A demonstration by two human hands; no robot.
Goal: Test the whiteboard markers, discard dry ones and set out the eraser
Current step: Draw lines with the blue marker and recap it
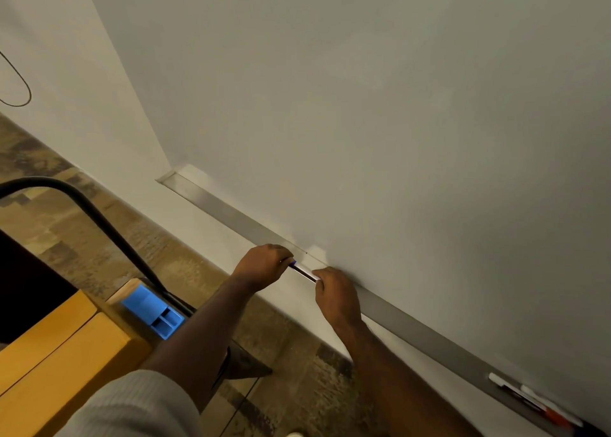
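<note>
Both my hands hold one whiteboard marker [302, 270] just in front of the metal tray [413, 326] under the whiteboard [363, 106]. My left hand [264, 266] grips its blue-purple end. My right hand [335, 296] grips the white barrel's other end. Only a short stretch of the marker shows between the two hands. Further right, several more markers [532, 400], white-bodied with a red and a dark cap, lie in the tray. No eraser is visible.
A blue plastic holder [153, 309] sits on a yellow wooden table [59, 347] at the lower left. A black curved chair frame [99, 218] stands over the patterned carpet [178, 271] between the table and the wall.
</note>
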